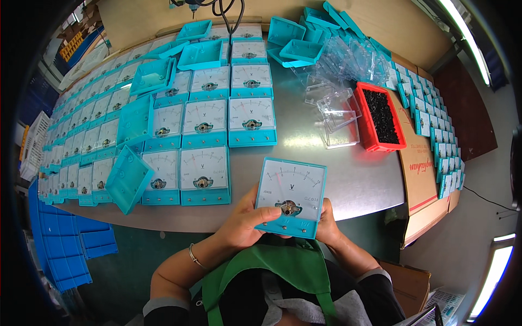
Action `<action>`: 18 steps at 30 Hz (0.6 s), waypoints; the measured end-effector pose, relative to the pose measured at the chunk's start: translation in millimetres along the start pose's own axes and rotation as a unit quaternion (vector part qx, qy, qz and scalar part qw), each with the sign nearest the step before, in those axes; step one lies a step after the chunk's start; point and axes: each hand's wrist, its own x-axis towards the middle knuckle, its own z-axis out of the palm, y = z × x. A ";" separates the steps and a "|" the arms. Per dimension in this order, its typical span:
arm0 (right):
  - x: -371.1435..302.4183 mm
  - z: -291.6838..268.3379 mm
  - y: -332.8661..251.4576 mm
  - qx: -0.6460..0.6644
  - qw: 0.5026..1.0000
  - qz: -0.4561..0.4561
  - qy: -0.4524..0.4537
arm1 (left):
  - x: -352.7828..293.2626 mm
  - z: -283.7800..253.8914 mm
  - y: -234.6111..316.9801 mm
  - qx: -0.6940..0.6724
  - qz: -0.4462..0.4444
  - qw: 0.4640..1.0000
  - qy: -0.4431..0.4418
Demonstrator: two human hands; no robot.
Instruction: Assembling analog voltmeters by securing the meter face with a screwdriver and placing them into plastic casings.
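Both my hands hold one voltmeter (292, 190), a white-dialled panel meter in a teal housing, tilted up toward me at the table's front edge. My left hand (243, 220) grips its left side, the thumb lying on the front near the metal movement below the dial. On the right edge, my right hand (328, 221) is closed round the housing, most of its fingers hidden behind it. No clear cover shows over the dial. To the left stand rows of similar voltmeters (204, 168), with several empty teal housings (129, 179) laid on top of them.
Clear plastic covers (341, 117) lie loose and piled at the back right, beside stacked teal housings (302, 50). A red bin (401, 142) holds small black parts. Right of the metal table (304, 149), more meters stand on a cardboard box (421, 179). Blue crates (60, 239) are at the lower left.
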 end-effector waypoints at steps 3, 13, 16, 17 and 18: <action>-5.5 4.8 1.6 0.014 0.999 0.025 0.028 | -2.4 2.6 -0.2 -0.026 -0.003 1.000 0.009; -5.8 6.5 1.9 0.017 0.999 0.009 0.046 | 0.0 2.2 -0.2 -0.017 -0.011 1.000 0.011; 3.2 3.4 -5.1 0.021 0.999 0.029 0.023 | -4.0 0.4 3.0 -0.010 0.001 1.000 0.021; 5.5 0.4 -6.6 0.019 0.999 0.042 0.014 | -7.0 -0.9 3.9 -0.004 0.012 1.000 0.019; 3.6 -10.8 -3.4 0.039 0.992 0.114 0.040 | -9.5 -1.2 4.3 0.002 0.023 0.999 0.029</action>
